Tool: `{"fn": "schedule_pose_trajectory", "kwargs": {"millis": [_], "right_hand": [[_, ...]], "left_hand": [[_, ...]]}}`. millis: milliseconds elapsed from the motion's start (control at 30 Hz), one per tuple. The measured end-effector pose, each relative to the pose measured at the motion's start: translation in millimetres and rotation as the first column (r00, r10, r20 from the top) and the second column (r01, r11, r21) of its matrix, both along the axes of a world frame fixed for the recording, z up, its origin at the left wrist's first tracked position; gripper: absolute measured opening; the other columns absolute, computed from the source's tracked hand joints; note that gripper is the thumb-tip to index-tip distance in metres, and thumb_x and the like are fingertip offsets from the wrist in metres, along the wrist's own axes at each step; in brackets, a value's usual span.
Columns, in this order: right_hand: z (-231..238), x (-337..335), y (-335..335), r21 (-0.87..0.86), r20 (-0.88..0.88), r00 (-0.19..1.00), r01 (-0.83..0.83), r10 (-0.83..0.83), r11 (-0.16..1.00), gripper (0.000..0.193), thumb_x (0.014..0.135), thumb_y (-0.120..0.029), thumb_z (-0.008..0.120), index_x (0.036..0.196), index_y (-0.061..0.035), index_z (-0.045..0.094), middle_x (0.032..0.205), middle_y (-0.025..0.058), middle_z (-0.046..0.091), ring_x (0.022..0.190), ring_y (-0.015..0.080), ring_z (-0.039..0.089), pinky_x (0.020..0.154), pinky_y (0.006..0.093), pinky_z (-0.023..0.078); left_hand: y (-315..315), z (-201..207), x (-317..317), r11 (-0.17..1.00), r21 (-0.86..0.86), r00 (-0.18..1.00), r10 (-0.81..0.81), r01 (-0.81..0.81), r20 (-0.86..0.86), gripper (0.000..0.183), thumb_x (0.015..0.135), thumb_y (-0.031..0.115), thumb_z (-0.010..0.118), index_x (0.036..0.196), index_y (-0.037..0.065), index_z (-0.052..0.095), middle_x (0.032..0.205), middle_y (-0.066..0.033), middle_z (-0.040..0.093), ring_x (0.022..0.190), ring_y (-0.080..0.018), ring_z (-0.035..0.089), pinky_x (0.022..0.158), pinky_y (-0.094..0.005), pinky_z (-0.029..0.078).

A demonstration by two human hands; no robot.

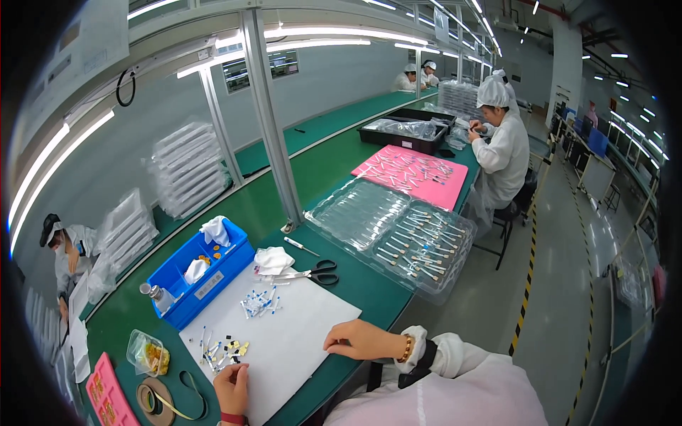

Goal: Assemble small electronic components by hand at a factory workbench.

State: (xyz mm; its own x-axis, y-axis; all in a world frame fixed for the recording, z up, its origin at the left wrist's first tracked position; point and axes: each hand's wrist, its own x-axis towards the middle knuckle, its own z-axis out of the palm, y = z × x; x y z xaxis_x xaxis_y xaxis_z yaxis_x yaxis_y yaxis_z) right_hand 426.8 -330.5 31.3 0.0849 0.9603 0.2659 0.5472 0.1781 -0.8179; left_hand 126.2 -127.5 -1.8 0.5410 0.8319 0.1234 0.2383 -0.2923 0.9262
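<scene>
My left hand (pixel 232 389) is at the near edge of a white sheet (pixel 291 341), fingertips pinched together beside a small pile of black, yellow and white pieces (pixel 226 353). What the pinch holds, if anything, is too small to make out. Over the sheet's right edge rests my right hand (pixel 366 341), its fingers curled in and nothing showing between them. Farther up the sheet lies a heap of small white-and-blue strips (pixel 261 303). Black-handled scissors (pixel 321 273) and a crumpled white cloth (pixel 274 260) lie at the sheet's far side.
A blue bin (pixel 202 273) with cloths and a bottle borders the sheet. Left are a clear tub (pixel 149 353), a tape roll (pixel 155 401) and a pink tray (pixel 110 390). Clear trays (pixel 398 234) and a pink mat (pixel 412 174) lie ahead. A metal post (pixel 270 121) rises there; co-workers sit beyond.
</scene>
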Motion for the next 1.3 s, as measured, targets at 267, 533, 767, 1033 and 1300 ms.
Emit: {"fn": "schedule_pose_trajectory", "kwargs": {"millis": [267,533,767,1033,1300], "right_hand": [[-29.8,-14.7,10.4,-0.082,-0.261,0.964,0.024,-0.045,0.996,0.013,0.095,-0.015,0.068,0.100,-0.0036,0.072,0.084,-0.0010,0.069,0.070,0.0058,0.055,0.065,0.0242,0.046],[-35.3,-31.8,7.1,0.141,-0.087,0.978,0.199,-0.188,0.970,0.009,0.093,-0.014,0.070,0.095,-0.0059,0.072,0.081,0.0021,0.069,0.063,0.0114,0.058,0.060,0.0265,0.047],[-48.0,-42.0,1.2,0.343,0.139,0.917,0.309,-0.374,0.887,0.010,0.092,-0.018,0.069,0.089,-0.0081,0.069,0.075,0.0067,0.066,0.068,0.0253,0.064,0.062,0.0357,0.052],[-48.0,-40.3,-1.2,0.506,0.171,0.885,0.298,-0.433,0.809,0.011,0.092,-0.017,0.069,0.086,-0.0086,0.067,0.068,0.0053,0.060,0.063,0.0231,0.062,0.055,0.0342,0.050],[-51.3,-40.6,-0.1,0.543,0.143,0.885,0.304,-0.443,0.783,0.010,0.091,-0.016,0.069,0.085,-0.0083,0.066,0.067,0.0051,0.059,0.062,0.0228,0.061,0.055,0.0344,0.050]], "left_hand": [[0.1,6.4,1.8,0.999,-0.048,1.000,-0.004,0.004,-0.002,0.015,0.097,0.010,0.065,0.096,-0.003,0.073,0.069,0.0013,0.062,0.059,-0.0041,0.053,0.054,-0.0198,0.038],[12.4,5.9,0.9,0.999,-0.031,1.000,-0.014,0.013,-0.021,0.015,0.097,0.010,0.065,0.096,-0.003,0.073,0.068,0.0014,0.062,0.056,-0.0036,0.052,0.052,-0.0196,0.039],[6.9,3.6,1.3,1.000,-0.029,0.999,-0.005,0.004,-0.038,0.016,0.096,0.011,0.065,0.096,-0.003,0.073,0.069,0.0005,0.063,0.057,-0.0046,0.054,0.053,-0.0200,0.040],[20.3,-5.8,-2.0,1.000,-0.008,0.999,0.008,-0.009,-0.031,0.017,0.098,0.012,0.063,0.098,-0.002,0.072,0.067,0.0005,0.061,0.052,-0.0039,0.050,0.047,-0.0186,0.035],[-7.5,36.1,7.7,0.997,0.065,0.958,0.066,-0.050,-0.278,0.026,0.097,0.023,0.063,0.101,-0.001,0.073,0.089,-0.0177,0.072,0.083,-0.0320,0.069,0.077,-0.0382,0.053]]}}
